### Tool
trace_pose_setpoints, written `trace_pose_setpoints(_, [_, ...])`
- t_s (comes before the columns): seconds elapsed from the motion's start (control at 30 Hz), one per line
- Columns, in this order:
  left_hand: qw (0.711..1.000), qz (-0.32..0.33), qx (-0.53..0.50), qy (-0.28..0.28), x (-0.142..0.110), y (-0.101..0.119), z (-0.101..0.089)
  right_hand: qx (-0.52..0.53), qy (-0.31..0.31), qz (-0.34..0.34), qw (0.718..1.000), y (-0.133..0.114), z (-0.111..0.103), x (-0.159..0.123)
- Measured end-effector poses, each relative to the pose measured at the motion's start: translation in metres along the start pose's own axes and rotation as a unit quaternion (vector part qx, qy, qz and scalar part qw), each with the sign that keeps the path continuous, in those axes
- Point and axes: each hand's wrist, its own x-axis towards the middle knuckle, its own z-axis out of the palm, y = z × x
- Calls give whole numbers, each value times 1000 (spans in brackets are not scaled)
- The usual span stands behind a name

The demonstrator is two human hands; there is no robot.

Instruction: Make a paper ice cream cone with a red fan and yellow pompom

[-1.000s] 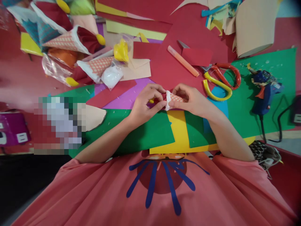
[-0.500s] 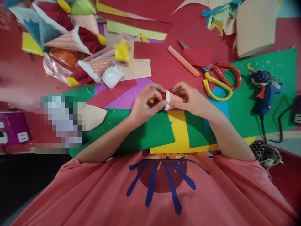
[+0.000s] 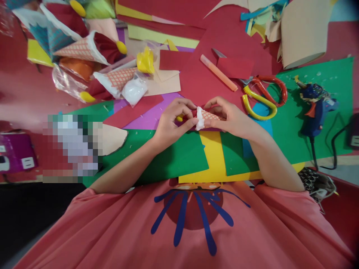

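Observation:
Between my two hands lies a small paper ice cream cone (image 3: 211, 118) on its side, with a lattice pattern and a white wavy rim facing left. My right hand (image 3: 234, 118) is closed around the patterned body, thumb along its near side. The fingers of my left hand (image 3: 175, 121) pinch at the rim and the dark red part inside it, which is mostly hidden. A bit of yellow shows behind the left fingers. Similar finished cones (image 3: 84, 48) with dark red tops and yellow tips lie at the upper left.
Scissors (image 3: 273, 108) with red and yellow handles and an orange marker (image 3: 218, 73) lie beyond my right hand. A blue glue gun (image 3: 315, 112) with a cord rests on green paper at right. Bags of yellow clay (image 3: 145, 60) and white clay (image 3: 134, 90) sit at left.
The cone has turned slightly in my fingers, and my right thumb has shifted a little right along it. Both hands stay in nearly the same place.

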Motion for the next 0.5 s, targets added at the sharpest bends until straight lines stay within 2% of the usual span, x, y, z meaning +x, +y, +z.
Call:
trace_pose_setpoints(0.17, [999, -1, -17, 30, 2, -6, -2, 39, -22, 32, 998, -4, -8, -1])
trace_pose_setpoints(0.33, [998, -1, -38, 53, 4, -12, -4, 52, 3, -7, 999, 1, -10, 2])
trace_pose_setpoints(0.5, [998, -16, -21, 49, 6, -14, -7, 33, 25, -46, 998, 1, -6, 3])
